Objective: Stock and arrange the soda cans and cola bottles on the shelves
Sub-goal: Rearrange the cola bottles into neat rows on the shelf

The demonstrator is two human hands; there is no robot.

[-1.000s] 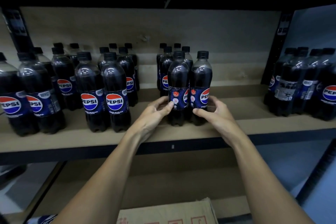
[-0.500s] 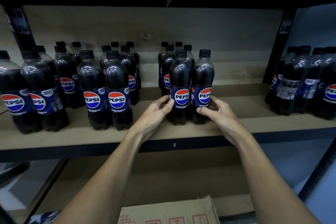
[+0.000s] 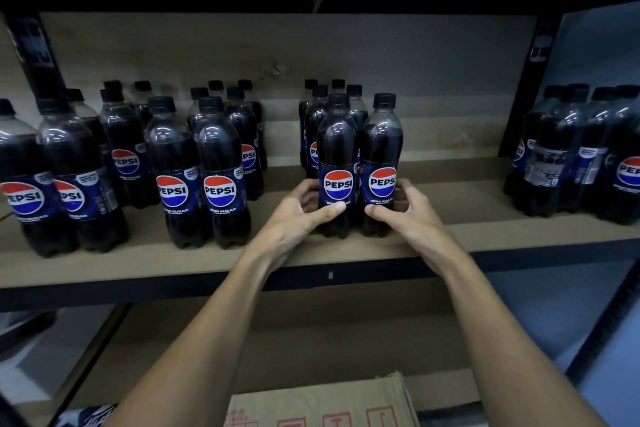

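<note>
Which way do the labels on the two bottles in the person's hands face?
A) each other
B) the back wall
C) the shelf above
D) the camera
D: the left hand and right hand hold the left bottle and right bottle with round logos fully toward the camera.

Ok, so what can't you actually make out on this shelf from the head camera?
Rear bottles, head view: count and labels hidden by the left front bottle and right front bottle.
Fingertips of the left hand and right hand: hidden behind those bottles.
Cardboard box: cut off by the bottom edge, print unreadable.
Right-hand bottle group: cut by the right edge, small label text blurred.
</note>
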